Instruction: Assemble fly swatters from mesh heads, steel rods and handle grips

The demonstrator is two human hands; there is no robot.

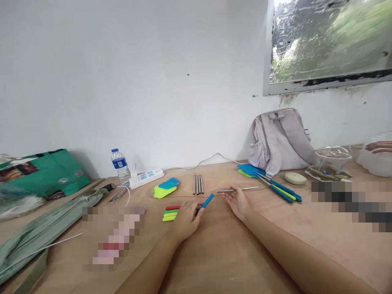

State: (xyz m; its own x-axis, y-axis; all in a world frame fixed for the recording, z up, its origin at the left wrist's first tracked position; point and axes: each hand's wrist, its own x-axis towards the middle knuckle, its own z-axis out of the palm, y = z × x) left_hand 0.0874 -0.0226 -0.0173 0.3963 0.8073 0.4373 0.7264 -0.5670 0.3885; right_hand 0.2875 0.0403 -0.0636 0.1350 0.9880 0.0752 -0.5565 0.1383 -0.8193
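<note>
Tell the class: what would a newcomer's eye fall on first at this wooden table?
Two bare hands meet at the middle of the table: the left hand holds a blue sleeve, the right hand a thin metal straw. Beside the left hand lie red, green and yellow sleeves; a pale backpack leans on the wall to the right.

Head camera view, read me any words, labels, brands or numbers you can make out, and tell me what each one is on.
Nothing can be read.
Clear plastic water bottle with blue cap: blue label, print too small.
White power strip: blue markings, too blurred.
Green shopping bag: pictures and a small white patch, illegible.
Grey fabric backpack: no lettering visible.
Blue silicone sleeve in the left hand and thin metal straw at the right hand: no markings visible.
</note>
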